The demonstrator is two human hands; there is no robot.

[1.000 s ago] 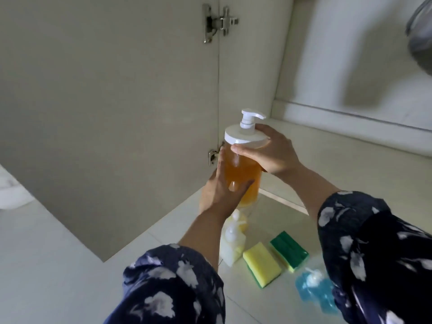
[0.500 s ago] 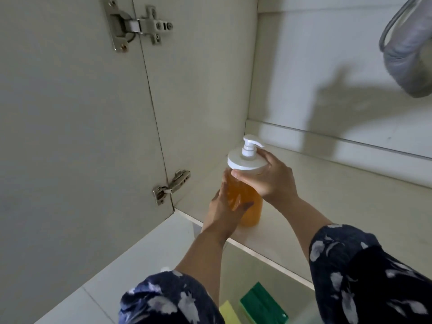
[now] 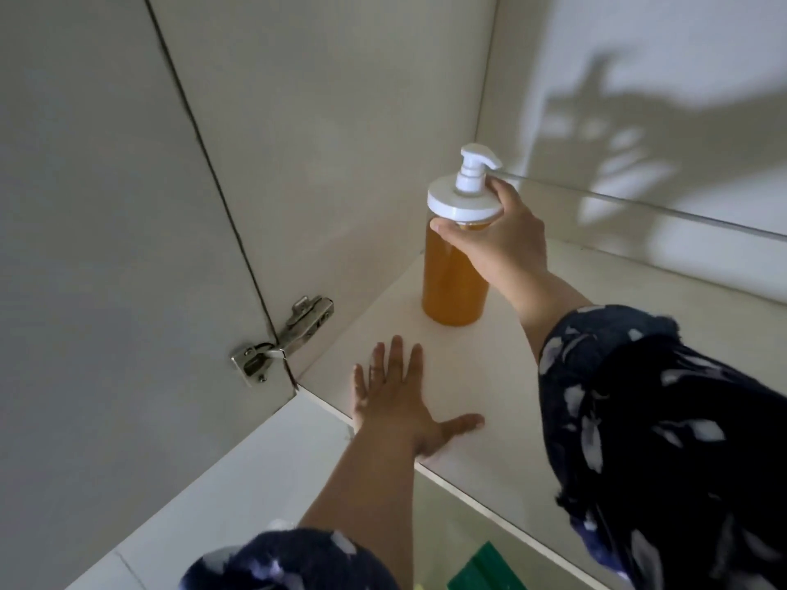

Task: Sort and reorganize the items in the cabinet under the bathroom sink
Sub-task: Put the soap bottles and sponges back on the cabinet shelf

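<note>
A person's right hand (image 3: 500,244) curls its fingers and thumb around the white cap of an amber pump bottle (image 3: 455,278), which stands upright on the cabinet floor (image 3: 502,432) at center frame, close to the side wall. Lower center, the left hand (image 3: 400,402) lies flat and spread on that floor near the front edge, holding nothing. A metal hinge (image 3: 283,338) joins the open door (image 3: 106,249) at left. A green sponge (image 3: 481,572) shows at the bottom edge.
</note>
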